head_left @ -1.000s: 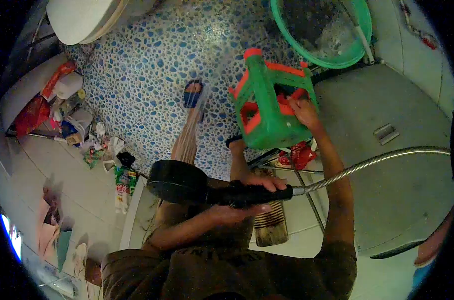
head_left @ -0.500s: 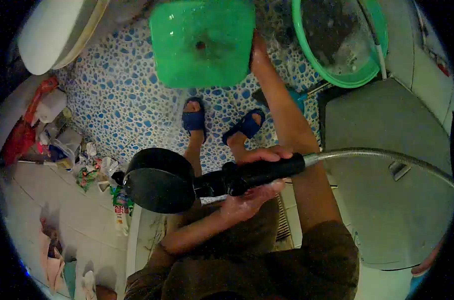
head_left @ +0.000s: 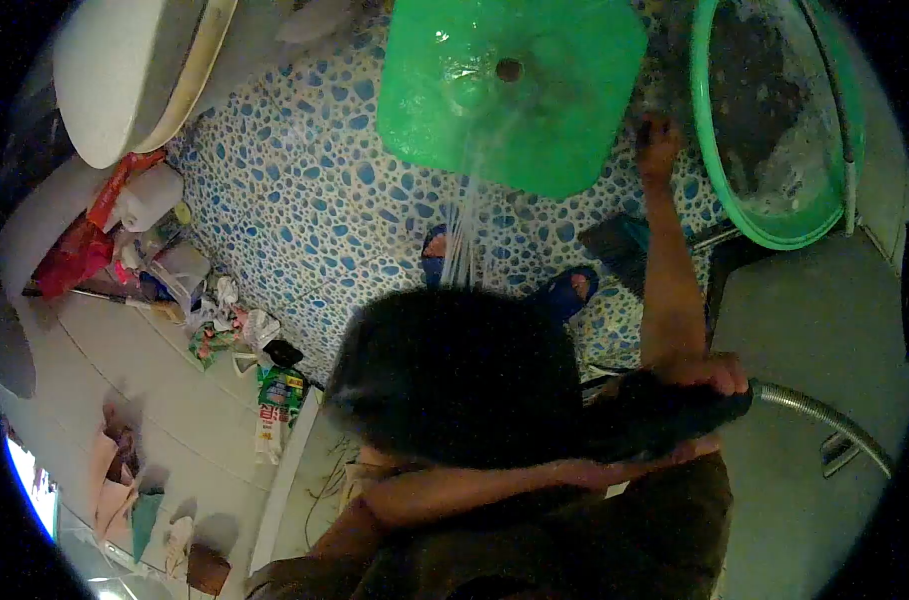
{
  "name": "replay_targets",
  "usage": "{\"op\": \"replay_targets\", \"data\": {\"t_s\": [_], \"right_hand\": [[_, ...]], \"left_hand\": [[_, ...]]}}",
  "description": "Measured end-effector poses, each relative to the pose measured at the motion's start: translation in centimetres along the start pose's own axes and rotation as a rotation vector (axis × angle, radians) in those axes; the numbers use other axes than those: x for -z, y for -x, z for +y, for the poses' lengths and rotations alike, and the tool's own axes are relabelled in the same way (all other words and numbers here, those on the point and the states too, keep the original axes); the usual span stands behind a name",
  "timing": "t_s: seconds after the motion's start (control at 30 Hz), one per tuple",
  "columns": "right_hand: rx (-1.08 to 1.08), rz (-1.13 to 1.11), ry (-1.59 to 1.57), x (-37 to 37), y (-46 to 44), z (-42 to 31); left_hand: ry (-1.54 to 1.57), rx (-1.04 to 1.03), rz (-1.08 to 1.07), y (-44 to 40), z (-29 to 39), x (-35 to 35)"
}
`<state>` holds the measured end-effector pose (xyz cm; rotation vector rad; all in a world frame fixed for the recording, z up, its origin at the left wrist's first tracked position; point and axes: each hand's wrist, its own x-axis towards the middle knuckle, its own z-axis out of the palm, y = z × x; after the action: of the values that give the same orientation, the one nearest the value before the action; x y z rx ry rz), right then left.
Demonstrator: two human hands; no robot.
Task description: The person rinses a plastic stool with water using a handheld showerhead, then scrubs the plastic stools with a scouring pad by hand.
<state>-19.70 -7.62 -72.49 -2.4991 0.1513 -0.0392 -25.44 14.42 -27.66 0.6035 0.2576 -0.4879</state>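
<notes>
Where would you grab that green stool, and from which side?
I'd take the green stool by its right edge, coming from the right: the right hand is beside that edge, and the water spray crosses the near edge instead. The broad seat looks wet, so its rim probably gives fingers more to hook than the shiny top.

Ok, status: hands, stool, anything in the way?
Left hand grips showerhead. Right hand beside green stool, apparently off it. Spray on seat. Showerhead blocks part of view.
</notes>
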Motion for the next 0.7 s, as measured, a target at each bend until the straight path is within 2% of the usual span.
{"op": "replay_targets", "data": {"t_s": [0.07, 0.13, 0.17, 0.2, 0.27, 0.3, 0.37, 0.4, 0.47, 0.6, 0.7], "right_hand": [[-0.189, 0.123, -0.417, 0.2, 1.7, -2.5], [-0.537, 0.123, -0.64, 5.3, 2.8, -10.1], [-0.652, 0.089, -0.616, 10.6, 2.0, -16.5], [-0.342, 0.147, -0.48, 13.8, 1.1, -21.3], [0.132, 0.011, -0.208, 16.2, -0.3, -28.6], [0.306, -0.162, -0.073, 15.6, -1.0, -31.0], [0.76, -0.3, 0.098, 12.5, -2.4, -31.7], [0.826, -0.3, 0.17, 11.4, -4.0, -31.5], [0.76, -0.25, 0.253, 10.5, -7.1, -31.3], [0.814, -0.287, 0.254, 10.2, -7.3, -32.3], [0.736, -0.258, 0.32, 9.2, -6.6, -32.6]], "left_hand": [[0.011, -0.006, -0.011, -0.7, -0.3, -0.4], [0.019, -0.034, -0.026, -1.8, -0.9, -1.0], [0.028, -0.05, -0.033, -2.4, -1.1, -1.4], [0.041, -0.061, -0.028, -2.7, -1.0, -1.9], [0.054, -0.062, -0.022, -3.0, -1.1, -2.8], [0.056, -0.057, -0.03, -3.1, -0.9, -3.0], [0.064, -0.045, -0.042, -3.2, -0.3, -3.5], [0.062, -0.041, -0.045, -3.2, -0.2, -3.4], [0.065, -0.042, -0.042, -3.4, 0.7, -3.2], [0.077, -0.006, -0.061, -2.7, 2.4, -2.9], [0.077, -0.002, -0.05, -2.1, 3.3, -2.3]]}}
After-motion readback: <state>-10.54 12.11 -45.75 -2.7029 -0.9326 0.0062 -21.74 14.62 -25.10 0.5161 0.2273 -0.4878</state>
